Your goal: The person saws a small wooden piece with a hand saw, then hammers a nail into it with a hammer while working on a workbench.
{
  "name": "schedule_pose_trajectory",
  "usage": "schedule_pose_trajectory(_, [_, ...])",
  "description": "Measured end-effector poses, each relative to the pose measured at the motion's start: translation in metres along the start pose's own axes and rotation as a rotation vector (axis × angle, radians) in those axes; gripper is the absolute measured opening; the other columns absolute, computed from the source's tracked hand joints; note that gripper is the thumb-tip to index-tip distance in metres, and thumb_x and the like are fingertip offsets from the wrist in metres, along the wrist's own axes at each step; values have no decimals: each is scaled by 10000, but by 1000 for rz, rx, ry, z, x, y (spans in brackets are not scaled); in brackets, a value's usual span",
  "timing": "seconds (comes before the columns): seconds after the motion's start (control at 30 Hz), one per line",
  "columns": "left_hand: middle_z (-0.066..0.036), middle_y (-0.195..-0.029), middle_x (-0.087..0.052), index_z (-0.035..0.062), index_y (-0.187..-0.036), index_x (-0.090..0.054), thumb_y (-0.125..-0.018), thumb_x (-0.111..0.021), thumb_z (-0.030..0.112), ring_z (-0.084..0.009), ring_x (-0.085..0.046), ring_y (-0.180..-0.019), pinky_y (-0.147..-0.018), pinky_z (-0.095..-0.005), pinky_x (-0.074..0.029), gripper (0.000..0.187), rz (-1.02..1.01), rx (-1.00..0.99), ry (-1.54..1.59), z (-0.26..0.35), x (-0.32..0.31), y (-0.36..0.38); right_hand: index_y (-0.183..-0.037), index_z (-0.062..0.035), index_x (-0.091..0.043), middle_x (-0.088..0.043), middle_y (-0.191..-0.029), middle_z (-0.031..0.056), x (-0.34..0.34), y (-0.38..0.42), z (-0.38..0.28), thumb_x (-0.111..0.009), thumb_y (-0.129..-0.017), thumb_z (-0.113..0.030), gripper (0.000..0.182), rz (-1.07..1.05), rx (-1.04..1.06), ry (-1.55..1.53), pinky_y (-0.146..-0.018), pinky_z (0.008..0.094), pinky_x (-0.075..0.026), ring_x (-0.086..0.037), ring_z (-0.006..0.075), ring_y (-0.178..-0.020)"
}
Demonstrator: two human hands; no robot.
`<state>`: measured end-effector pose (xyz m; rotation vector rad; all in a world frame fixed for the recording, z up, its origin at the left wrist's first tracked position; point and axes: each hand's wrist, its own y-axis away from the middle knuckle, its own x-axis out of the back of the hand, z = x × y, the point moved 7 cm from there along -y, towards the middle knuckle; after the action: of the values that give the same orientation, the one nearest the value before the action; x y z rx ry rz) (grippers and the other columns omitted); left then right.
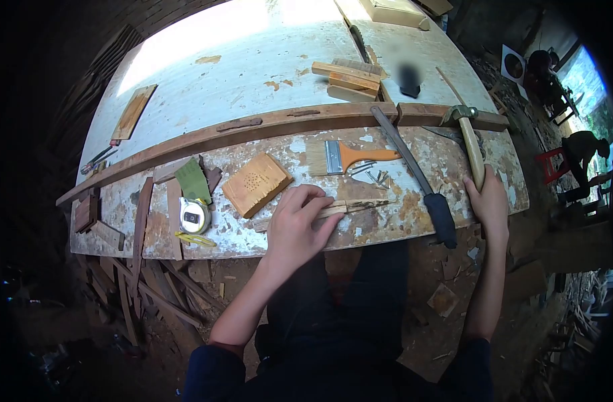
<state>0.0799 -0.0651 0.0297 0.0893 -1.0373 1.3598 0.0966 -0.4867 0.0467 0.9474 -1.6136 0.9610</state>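
My left hand is closed on a thin, splintered wooden stick, which lies on the near part of the worn workbench. In my right hand is the wooden handle of a hammer. The hammer's metal head rests by the long wooden rail at the right. Just beyond my left hand sits a wooden block with small holes in its top. A brush with an orange handle and several nails lie farther out. Between my hands is a metal bar with a black-wrapped grip.
A long wooden rail crosses the bench. Left of the block are a tape measure, green sandpaper and wood strips. Stacked wood pieces lie beyond the rail, near a saw blade. Another person is at far right.
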Motion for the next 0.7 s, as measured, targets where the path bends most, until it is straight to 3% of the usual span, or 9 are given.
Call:
schedule_pose_trajectory(0.03, [-118,-1071,-721,22,-1041,-801,-839,-926,171,-323,-716,-1015,-886,-418,-575,280,0,-2,-7,0,0,0,-1365,13,-646,-748,-1167,290,-8,-3,4,-744,-1010,-335,507,-36,-20,-21,-948,552,-549,-705,525,-1111])
schedule_pose_trajectory(0.07, [-116,-1068,-723,22,-1041,-801,-844,-924,169,-321,-714,-1007,-877,-416,-573,275,3,-3,-15,1,0,0,-1291,37,-652,-776,-995,213,-11,-5,8,-713,-1036,-302,429,88,77,-79,-872,515,-573,-748,459,-963])
schedule_pose_trajectory(0.17, [-114,-1074,-724,23,-1052,-800,-852,-918,161,-319,-711,-998,-870,-418,-569,270,-15,-20,-30,3,-1,0,-1241,29,-645,-710,-857,130,-4,7,3,-678,-1062,-265,345,134,199,-445,-688,406,-565,-710,278,-709])
schedule_pose_trajectory(0.27, [-112,-1065,-725,26,-1080,-796,-856,-915,156,-314,-707,-990,-864,-416,-565,285,20,-46,-74,3,-5,0,-1270,23,-610,-590,-732,65,12,51,-25,-635,-1085,-224,309,-43,64,-1169,-502,288,-455,-548,125,-527])
schedule_pose_trajectory(0.37, [-106,-1053,-728,27,-1107,-793,-862,-911,150,-311,-707,-978,-859,-412,-565,299,22,-88,-115,10,-4,-10,-1301,55,-564,-522,-684,25,9,93,-78,-599,-1094,-174,311,-179,53,-1638,-442,226,-373,-451,77,-462])
schedule_pose_trajectory(0.43, [-108,-1030,-722,33,-1120,-793,-870,-898,133,-314,-712,-972,-850,-413,-567,289,22,-92,-90,21,-7,-23,-1312,76,-531,-504,-655,31,-14,106,-96,-589,-1081,-131,315,-276,142,-1796,-435,236,-390,-447,81,-451])
schedule_pose_trajectory(0.53, [-124,-991,-719,46,-1050,-809,-885,-873,127,-329,-737,-928,-808,-449,-583,195,-147,-80,71,23,-26,-49,-1247,78,-593,-527,-655,5,-42,110,-102,-602,-1068,-73,234,-269,180,-1703,-443,235,-374,-447,52,-467])
schedule_pose_trajectory(0.7, [-139,-951,-752,55,-944,-814,-900,-830,158,-362,-752,-932,-850,-472,-600,113,-497,-126,-77,23,-67,-107,-1198,53,-670,-565,-665,-41,-55,108,-106,-664,-1036,-22,179,-222,125,-1488,-483,231,-372,-503,30,-519])
